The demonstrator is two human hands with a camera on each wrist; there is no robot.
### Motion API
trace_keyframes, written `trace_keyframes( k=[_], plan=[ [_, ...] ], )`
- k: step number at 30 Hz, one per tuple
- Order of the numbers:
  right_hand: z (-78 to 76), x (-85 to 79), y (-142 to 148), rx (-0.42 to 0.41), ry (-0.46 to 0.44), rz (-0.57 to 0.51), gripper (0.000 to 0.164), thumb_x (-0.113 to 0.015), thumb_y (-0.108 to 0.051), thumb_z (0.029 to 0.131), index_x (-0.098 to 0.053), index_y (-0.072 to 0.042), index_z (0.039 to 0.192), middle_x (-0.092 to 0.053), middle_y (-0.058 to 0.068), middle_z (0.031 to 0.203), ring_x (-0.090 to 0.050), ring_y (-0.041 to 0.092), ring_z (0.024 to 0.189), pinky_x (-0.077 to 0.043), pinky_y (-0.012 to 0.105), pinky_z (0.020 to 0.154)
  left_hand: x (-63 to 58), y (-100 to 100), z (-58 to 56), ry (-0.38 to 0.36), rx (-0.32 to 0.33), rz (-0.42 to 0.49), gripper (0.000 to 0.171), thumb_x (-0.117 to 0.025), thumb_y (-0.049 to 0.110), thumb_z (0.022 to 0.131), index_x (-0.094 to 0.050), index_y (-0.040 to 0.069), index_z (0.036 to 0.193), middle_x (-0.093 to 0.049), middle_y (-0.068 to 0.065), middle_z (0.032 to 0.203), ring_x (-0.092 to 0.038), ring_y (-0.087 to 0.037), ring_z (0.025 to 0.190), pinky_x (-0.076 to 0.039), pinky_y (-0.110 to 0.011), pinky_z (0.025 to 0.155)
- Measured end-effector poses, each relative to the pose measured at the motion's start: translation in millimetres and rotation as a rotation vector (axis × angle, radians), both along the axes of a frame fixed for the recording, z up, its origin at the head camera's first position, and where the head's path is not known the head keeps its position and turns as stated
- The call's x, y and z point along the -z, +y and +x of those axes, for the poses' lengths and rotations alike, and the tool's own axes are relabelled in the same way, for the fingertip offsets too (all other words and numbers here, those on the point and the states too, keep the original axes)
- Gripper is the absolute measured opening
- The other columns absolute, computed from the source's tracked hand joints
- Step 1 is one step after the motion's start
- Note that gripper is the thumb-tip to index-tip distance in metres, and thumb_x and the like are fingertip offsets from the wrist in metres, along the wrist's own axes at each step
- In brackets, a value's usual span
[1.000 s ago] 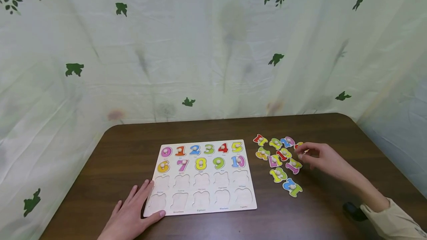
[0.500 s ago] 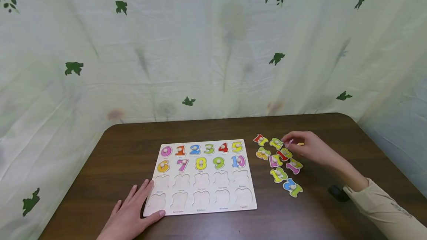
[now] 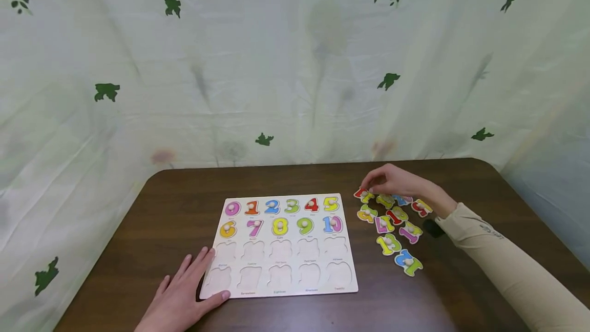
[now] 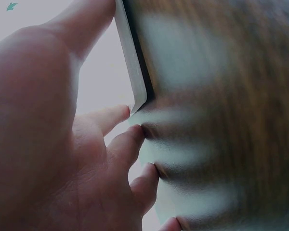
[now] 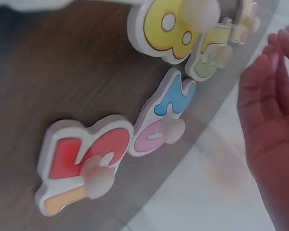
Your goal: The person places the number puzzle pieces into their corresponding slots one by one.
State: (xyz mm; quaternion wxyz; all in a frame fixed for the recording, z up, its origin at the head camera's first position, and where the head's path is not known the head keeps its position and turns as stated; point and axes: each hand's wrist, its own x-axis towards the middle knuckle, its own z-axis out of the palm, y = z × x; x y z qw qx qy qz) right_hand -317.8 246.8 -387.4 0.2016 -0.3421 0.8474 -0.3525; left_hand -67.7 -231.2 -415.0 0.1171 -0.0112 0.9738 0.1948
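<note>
My left hand (image 3: 182,288) lies with spread fingers at the lower left corner of a white number puzzle board (image 3: 295,293), thumb on its front edge. In the left wrist view, the fingers (image 4: 127,144) extend along the board's corner and the table. My right hand (image 3: 396,181) is over the back left of a group of knobbed number pieces. Its fingertips are right at a red-and-yellow number puzzle piece (image 3: 365,196). In the right wrist view, the right hand (image 5: 272,106) has its fingers close together beside the farthest piece, whose knob (image 5: 253,23) shows uncovered.
Numbers 0 to 10 fill the board's upper rows; the lower two rows show bare recesses. Beside the board lie more pieces, including a red-and-orange 15 (image 5: 86,163), a blue-and-pink 20 (image 5: 164,115) and a blue-and-green piece (image 3: 408,262). A patterned curtain (image 3: 295,65) hangs behind the table (image 3: 276,316).
My right hand has moved left over the pieces, from the red-and-orange 15 past the 20 to the red-and-yellow piece. The left hand has stayed at the board's corner.
</note>
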Motion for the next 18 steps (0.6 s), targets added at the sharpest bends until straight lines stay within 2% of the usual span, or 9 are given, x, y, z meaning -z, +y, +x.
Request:
trace_keyframes(
  k=[5,13,18],
  plan=[
    [-9.8,5.7,-4,-0.067,0.017,0.044,0.019,-0.06,0.005,0.094,-0.071,-0.001,0.109,-0.069,0.011,0.105,-0.059,0.022,0.082,-0.052,0.028,0.07,-1.4,1,-0.6,0.0,0.001,0.003,0.109,-0.06,0.08,0.074,-0.031,0.014,0.155,-0.026,-0.016,0.159,-0.018,-0.047,0.143,-0.015,-0.076,0.1],
    [-14.9,10.0,-10,-0.07,-0.016,0.078,0.018,-0.061,0.004,0.093,-0.073,-0.004,0.105,-0.068,0.008,0.105,-0.057,0.019,0.082,-0.051,0.028,0.068,-2.9,1,0.4,0.013,0.0,0.007,0.108,-0.06,0.08,0.074,-0.031,0.015,0.155,-0.028,-0.015,0.159,-0.018,-0.047,0.143,-0.015,-0.076,0.1],
    [-15.6,14.0,-11,-0.096,0.024,0.088,0.017,-0.063,0.003,0.093,-0.072,-0.003,0.106,-0.067,0.004,0.099,-0.056,0.016,0.08,-0.05,0.027,0.069,-3.5,2,1.0,0.01,-0.004,0.002,0.108,-0.059,0.081,0.074,-0.031,0.015,0.155,-0.028,-0.015,0.159,-0.018,-0.046,0.143,-0.015,-0.076,0.1]
  ],
)
